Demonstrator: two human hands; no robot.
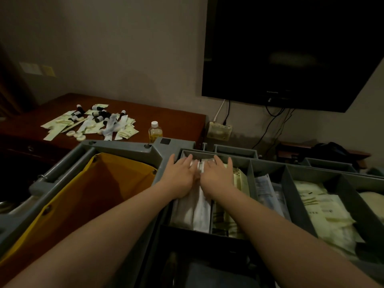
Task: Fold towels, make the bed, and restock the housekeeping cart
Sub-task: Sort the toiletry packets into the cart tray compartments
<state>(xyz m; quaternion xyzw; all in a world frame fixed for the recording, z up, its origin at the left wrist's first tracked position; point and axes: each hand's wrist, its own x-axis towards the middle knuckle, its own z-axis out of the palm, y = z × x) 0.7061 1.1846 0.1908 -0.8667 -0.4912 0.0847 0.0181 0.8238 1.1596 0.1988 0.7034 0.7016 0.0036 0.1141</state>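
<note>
**Grey cart tray, both hands pressing on packets**

Grey plastic is framing everything you are working in: the housekeeping cart [124, 145] is sitting just below you, its yellow bag [83, 196] hanging open on the left and its divided tray [268, 163] running to the right; you are reaching both bare arms forward, nearly straight, into the leftmost compartment; your left hand [180, 177] is lying palm down on the white packets [195, 210] there, fingers spread and flat rather than curled around anything; your right hand [219, 175] is resting palm down just beside it, fingers likewise apart, covering the far end of the pale green packets [241, 183]; the two thumbs are touching or nearly so, though blur is making that hard to settle.

Your hands are hiding what lies under the palms; print on the packets is too dim to read; the compartments further right are holding more pale sachets [324, 206], cut off at the frame edge; on the wooden desk [178, 119] behind, a scatter of small toiletries [91, 121] and a capped bottle [155, 132] are sitting well apart from the cart's tray.
</note>
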